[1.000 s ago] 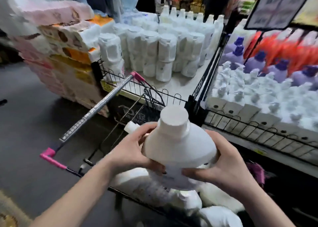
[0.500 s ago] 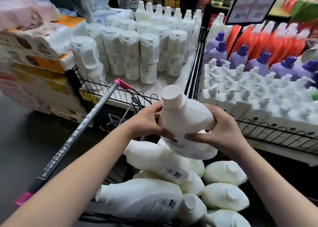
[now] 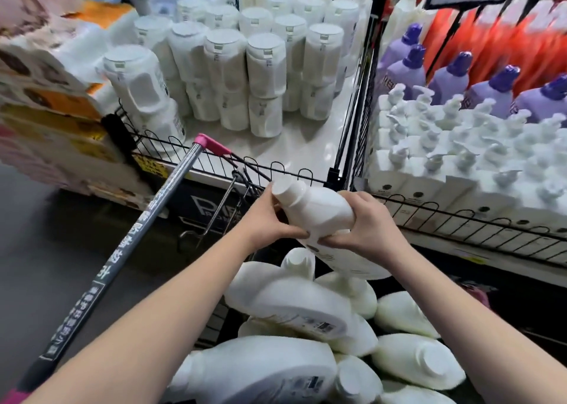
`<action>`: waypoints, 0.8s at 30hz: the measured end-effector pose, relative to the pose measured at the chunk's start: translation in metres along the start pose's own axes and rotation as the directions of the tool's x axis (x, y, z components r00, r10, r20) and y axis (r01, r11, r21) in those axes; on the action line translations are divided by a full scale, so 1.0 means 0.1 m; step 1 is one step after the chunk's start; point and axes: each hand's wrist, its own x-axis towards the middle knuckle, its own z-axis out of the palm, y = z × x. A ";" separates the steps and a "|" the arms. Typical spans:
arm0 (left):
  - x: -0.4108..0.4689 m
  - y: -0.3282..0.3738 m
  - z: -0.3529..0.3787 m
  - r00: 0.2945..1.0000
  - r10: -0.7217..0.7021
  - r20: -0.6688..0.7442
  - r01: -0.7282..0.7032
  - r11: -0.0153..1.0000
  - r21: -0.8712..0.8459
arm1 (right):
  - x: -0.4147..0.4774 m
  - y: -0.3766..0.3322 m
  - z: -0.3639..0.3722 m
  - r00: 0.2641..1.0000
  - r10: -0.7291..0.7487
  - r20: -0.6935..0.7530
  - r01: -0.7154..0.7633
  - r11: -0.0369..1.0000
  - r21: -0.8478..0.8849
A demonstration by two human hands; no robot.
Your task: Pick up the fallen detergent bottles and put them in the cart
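The detergent bottle (image 3: 319, 210) is white and tilted, cap toward the upper left. I hold it over the pile of white bottles (image 3: 291, 302) lying in the cart (image 3: 147, 229). My left hand (image 3: 270, 219) grips its shoulder; my right hand (image 3: 368, 225) wraps its body. Beyond the cart, a wire-edged shelf (image 3: 306, 149) carries upright white bottles. To its right stand pump bottles (image 3: 460, 146) and purple bottles (image 3: 445, 78). Dark floor (image 3: 46, 235) lies left, below stacked paper packs (image 3: 46, 81).

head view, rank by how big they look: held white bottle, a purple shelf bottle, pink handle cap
1. held white bottle (nearer the camera, real size unsure)
2. purple shelf bottle
3. pink handle cap
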 end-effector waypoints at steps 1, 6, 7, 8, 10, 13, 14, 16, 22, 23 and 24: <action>0.02 -0.03 -0.02 1.000 0.006 -0.015 -0.005 1.000 0.014 | 0.02 0.02 0.05 1.000 0.011 -0.001 -0.011 1.000 -0.005; 0.03 -0.07 -0.15 0.994 0.075 -0.081 -0.061 0.985 0.159 | 0.17 0.06 0.34 0.999 0.029 0.020 -0.029 1.000 0.000; 0.01 -0.07 -0.18 0.991 0.091 -0.098 -0.069 0.976 0.206 | 0.19 0.04 0.41 0.998 0.038 0.040 -0.038 0.999 0.003; 0.00 -0.08 -0.21 0.988 0.111 -0.108 -0.081 0.965 0.251 | 0.22 0.04 0.47 0.997 0.054 0.052 -0.054 0.999 0.005; -0.03 -0.10 -0.27 0.985 0.139 -0.106 -0.099 0.945 0.312 | 0.30 0.04 0.57 0.995 0.081 0.065 -0.081 0.997 0.000; -0.09 -0.17 -0.35 0.983 0.151 -0.106 -0.106 0.933 0.343 | 0.42 0.04 0.67 0.992 0.108 0.072 -0.107 0.994 -0.020; -0.11 -0.18 -0.37 0.983 0.148 -0.110 -0.102 0.932 0.348 | 0.45 0.04 0.72 0.990 0.115 0.080 -0.112 0.993 -0.032; -0.16 -0.21 -0.39 0.983 0.142 -0.115 -0.095 0.935 0.341 | 0.48 0.02 0.84 0.985 0.136 0.108 -0.131 0.990 -0.049; -0.27 -0.31 -0.46 0.989 0.101 -0.105 -0.062 0.944 0.323 | 0.51 -0.01 1.17 0.980 0.155 0.128 -0.138 0.981 -0.133; -0.29 -0.31 -0.48 0.991 0.090 -0.102 -0.052 0.945 0.324 | 0.51 -0.02 1.18 0.977 0.167 0.134 -0.146 0.977 -0.156; -0.30 -0.33 -0.49 0.991 0.092 -0.092 -0.058 0.945 0.320 | 0.51 0.01 1.21 0.977 0.164 0.137 -0.140 0.975 -0.171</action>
